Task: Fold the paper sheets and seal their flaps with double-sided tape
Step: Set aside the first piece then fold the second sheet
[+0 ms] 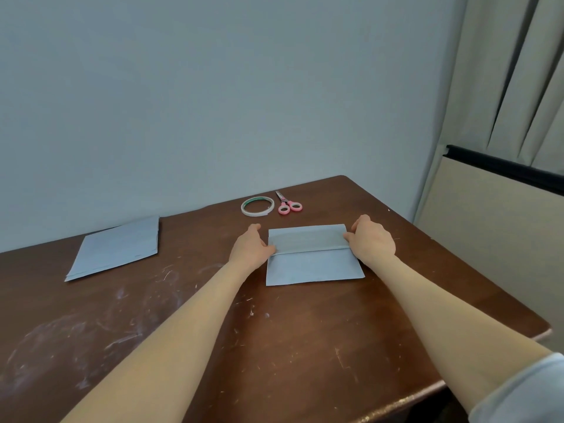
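A pale blue paper sheet lies on the brown table with its far flap folded down towards me. My left hand pinches the flap's left end. My right hand pinches the flap's right end. Just beyond the sheet sits a roll of double-sided tape, white with a green inner ring. A stack of flat blue paper sheets lies at the left of the table.
Small pink-handled scissors lie next to the tape roll on its right. A blue-grey wall runs behind the table. Beige curtains and a dark-railed panel stand at the right. The table's right edge falls away close to my right arm.
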